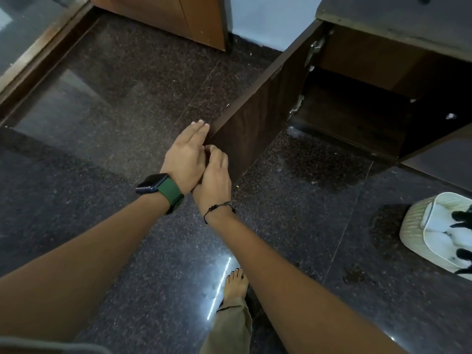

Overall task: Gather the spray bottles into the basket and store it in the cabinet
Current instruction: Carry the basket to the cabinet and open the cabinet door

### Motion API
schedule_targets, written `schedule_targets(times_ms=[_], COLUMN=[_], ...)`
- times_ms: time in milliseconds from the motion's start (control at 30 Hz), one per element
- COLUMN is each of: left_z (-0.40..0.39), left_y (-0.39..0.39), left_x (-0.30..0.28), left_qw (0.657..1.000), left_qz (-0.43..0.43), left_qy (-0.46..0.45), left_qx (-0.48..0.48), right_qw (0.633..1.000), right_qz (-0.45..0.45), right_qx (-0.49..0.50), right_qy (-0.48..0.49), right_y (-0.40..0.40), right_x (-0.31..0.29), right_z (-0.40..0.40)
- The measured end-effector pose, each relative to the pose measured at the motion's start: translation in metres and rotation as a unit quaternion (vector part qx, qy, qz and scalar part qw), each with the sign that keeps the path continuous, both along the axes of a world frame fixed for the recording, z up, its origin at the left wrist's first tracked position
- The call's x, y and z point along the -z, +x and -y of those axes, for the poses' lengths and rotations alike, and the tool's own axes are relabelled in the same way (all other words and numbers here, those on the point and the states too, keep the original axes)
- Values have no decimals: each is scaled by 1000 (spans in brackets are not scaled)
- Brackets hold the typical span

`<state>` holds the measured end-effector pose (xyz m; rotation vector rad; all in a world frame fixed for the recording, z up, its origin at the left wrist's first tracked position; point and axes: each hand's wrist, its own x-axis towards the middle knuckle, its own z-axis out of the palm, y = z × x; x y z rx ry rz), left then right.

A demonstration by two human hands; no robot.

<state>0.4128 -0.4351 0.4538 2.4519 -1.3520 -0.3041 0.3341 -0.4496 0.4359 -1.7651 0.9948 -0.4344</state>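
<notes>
Both hands met at the open cabinet door's (255, 118) edge: left hand (187, 154) with fingers straight against it, right hand (215, 175) curled round it. The basket (415, 232), bottles (444, 236) inside, sat on the floor well right of the fingers, not yet stored.

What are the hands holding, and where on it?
Both hands are at the free edge of the open cabinet door. The left hand lays straight fingers on it; the right hand curls there, its grip hidden.
</notes>
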Motion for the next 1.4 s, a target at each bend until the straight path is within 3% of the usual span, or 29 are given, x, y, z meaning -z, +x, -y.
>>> schedule_targets(times_ms=[167, 333, 733, 1033, 1400], left_z=[25, 92, 227, 298, 344], left_y=[-39, -104, -314, -443, -504], left_x=[-1, 0, 29, 92, 133], left_qw=[997, 993, 969, 951, 942], left_qz=[11, -54, -150, -190, -188], left_qy=[-31, -11, 54, 101, 156], left_qx=[69, 100, 188, 221, 230], right_qw=[999, 990, 941, 890, 850], right_qz=[-2, -36, -138, -189, -242], right_qx=[44, 127, 306, 413, 465], right_qy=[-29, -53, -29, 22, 58], right_y=[-38, -103, -354, -532, -621], right_x=[2, 8, 35, 77, 113], right_z=[40, 109, 238, 281, 305])
